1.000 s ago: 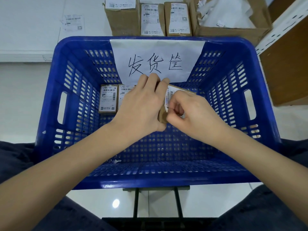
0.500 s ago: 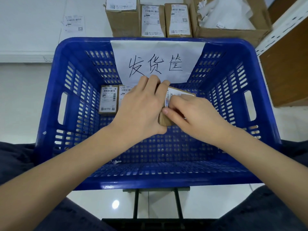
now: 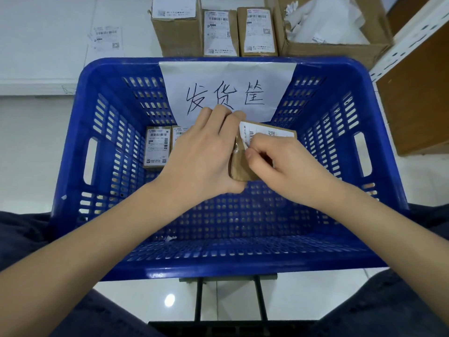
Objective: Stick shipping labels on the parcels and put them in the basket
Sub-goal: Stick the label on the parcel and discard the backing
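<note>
Head view: both hands work on one parcel (image 3: 240, 166) above the blue basket (image 3: 102, 76).
Left hand (image 3: 204, 152) clasps the parcel; right hand (image 3: 279, 159) pinches its shipping label (image 3: 255, 132) (partly hidden).

A small brown cardboard parcel (image 3: 240, 166) sits tilted between the hands over the blue slotted basket (image 3: 73, 171), with a white shipping label (image 3: 257, 132) partly stuck on its upper face. Two labelled parcels (image 3: 156, 147) lie flat in the basket, just left of the left hand (image 3: 204, 156).
</note>
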`<action>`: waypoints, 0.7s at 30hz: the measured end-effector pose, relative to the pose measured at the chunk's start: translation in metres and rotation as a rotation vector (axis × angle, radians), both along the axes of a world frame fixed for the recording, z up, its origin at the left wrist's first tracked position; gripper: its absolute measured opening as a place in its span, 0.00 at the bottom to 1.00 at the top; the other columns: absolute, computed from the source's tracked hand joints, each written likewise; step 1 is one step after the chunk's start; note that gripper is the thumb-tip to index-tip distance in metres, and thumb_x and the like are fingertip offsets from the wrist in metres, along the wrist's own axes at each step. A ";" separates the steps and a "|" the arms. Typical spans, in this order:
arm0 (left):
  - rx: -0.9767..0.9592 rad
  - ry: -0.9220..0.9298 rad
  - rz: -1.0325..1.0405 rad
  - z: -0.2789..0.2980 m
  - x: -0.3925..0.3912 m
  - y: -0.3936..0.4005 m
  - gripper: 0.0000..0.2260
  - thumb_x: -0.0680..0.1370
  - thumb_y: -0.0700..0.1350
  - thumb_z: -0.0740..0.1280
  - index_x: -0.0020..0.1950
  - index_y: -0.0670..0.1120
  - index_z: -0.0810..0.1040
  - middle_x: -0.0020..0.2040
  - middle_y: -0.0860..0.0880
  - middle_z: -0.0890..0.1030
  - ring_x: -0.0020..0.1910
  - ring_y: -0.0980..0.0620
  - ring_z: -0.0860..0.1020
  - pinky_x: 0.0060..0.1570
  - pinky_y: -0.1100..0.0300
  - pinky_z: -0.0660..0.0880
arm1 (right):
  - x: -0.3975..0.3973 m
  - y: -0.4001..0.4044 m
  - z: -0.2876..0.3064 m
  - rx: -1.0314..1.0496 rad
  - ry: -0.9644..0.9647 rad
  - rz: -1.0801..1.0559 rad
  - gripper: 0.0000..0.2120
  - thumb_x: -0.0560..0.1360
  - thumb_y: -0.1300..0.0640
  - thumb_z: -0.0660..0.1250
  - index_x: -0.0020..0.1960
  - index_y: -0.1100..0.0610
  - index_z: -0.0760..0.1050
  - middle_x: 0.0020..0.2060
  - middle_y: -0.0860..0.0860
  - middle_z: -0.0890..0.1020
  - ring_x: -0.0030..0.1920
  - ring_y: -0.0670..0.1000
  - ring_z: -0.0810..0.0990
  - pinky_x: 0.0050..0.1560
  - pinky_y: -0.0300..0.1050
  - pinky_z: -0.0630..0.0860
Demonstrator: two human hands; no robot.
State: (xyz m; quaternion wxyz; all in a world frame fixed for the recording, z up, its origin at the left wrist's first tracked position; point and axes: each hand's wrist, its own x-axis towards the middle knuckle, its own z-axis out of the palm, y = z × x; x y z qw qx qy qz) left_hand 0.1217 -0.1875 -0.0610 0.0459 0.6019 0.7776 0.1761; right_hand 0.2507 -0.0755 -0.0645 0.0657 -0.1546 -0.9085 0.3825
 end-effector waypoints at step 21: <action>-0.025 0.055 -0.100 -0.003 0.004 -0.001 0.42 0.53 0.49 0.78 0.63 0.33 0.73 0.54 0.39 0.77 0.52 0.40 0.74 0.51 0.50 0.72 | -0.001 0.007 0.000 0.351 0.079 0.027 0.11 0.76 0.50 0.52 0.37 0.54 0.61 0.26 0.42 0.62 0.26 0.50 0.65 0.29 0.44 0.63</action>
